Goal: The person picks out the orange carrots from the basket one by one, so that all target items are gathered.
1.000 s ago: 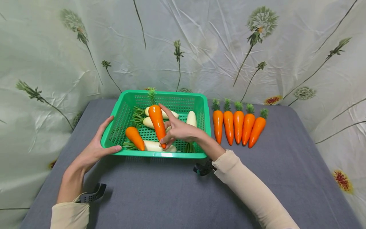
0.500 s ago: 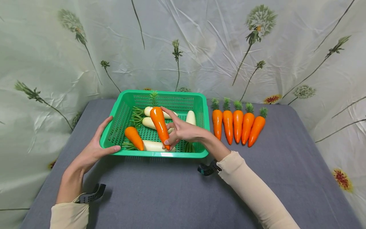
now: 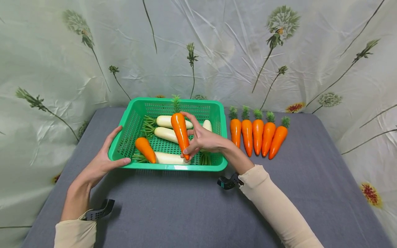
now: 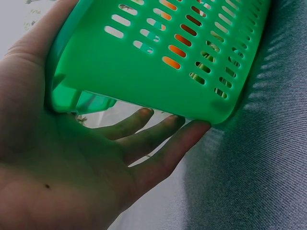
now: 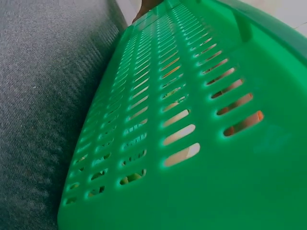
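A green slotted plastic basket (image 3: 173, 167) holds several white radishes (image 3: 166, 134) with green leaf tufts and an orange carrot (image 3: 145, 150) at its front left. My right hand (image 3: 204, 138) pinches another carrot (image 3: 180, 131) near its pointed tip, over the basket, leafy top toward the back. My left hand (image 3: 100, 160) holds the basket's front left corner, thumb on the front rim and fingers along the left side. In the left wrist view those fingers (image 4: 158, 148) touch the basket's outer wall. The right wrist view shows the basket's slotted wall (image 5: 158, 115), with the right hand barely visible through the slots.
On the grey cloth-covered table (image 3: 173, 213), a row of several carrots (image 3: 258, 137) lies to the right of the basket, leafy tops toward the back. A pale curtain (image 3: 198, 51) printed with dandelions hangs behind the table and at its sides.
The right hand has moved to the right over the basket with the pinched carrot. The left hand stays at the basket's corner, and the other vegetables keep their places.
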Demonstrator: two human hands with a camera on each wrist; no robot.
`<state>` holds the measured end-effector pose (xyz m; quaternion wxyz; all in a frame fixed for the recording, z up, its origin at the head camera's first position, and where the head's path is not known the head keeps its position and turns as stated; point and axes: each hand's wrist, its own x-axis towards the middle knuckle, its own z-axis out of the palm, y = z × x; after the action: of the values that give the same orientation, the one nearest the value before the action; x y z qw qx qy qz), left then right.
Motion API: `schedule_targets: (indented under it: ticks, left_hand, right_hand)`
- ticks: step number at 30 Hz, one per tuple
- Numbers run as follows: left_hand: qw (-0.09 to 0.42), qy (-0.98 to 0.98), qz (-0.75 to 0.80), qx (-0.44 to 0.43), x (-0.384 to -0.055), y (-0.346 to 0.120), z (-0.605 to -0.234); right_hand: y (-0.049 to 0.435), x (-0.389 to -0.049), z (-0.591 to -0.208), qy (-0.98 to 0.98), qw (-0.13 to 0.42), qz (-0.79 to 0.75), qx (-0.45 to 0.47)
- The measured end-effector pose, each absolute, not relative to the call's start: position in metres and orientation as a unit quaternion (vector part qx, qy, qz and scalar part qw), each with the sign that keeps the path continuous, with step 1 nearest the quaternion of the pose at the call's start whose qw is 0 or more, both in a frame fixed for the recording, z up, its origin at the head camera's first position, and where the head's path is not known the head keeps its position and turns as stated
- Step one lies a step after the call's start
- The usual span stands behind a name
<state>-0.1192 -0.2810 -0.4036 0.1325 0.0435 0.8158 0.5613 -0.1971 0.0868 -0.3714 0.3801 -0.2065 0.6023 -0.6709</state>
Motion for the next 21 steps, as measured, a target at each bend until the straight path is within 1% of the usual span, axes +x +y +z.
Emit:
schedule_targets:
  ticks: [3, 8, 13, 17, 21]
  left_hand:
    - [0.132, 0.815, 0.562, 0.044, -0.119, -0.281, -0.404]
    - [0.132, 0.816, 0.561, 0.044, -0.119, -0.280, -0.403]
    - [0.130, 0.816, 0.561, 0.046, -0.119, -0.280, -0.403]
    - [0.130, 0.814, 0.564, 0.046, -0.120, -0.280, -0.404]
    - [0.131, 0.812, 0.566, 0.047, -0.120, -0.281, -0.404]
  right_hand:
    - [0.086, -0.197, -0.372, 0.603, 0.374, -0.674, -0.206]
    - [0.086, -0.199, -0.373, 0.604, 0.342, -0.692, -0.201]
    - [0.089, -0.200, -0.372, 0.627, 0.296, -0.695, -0.190]
    - [0.093, -0.201, -0.370, 0.669, 0.246, -0.674, -0.191]
    - [0.099, -0.202, -0.364, 0.695, 0.218, -0.656, -0.195]
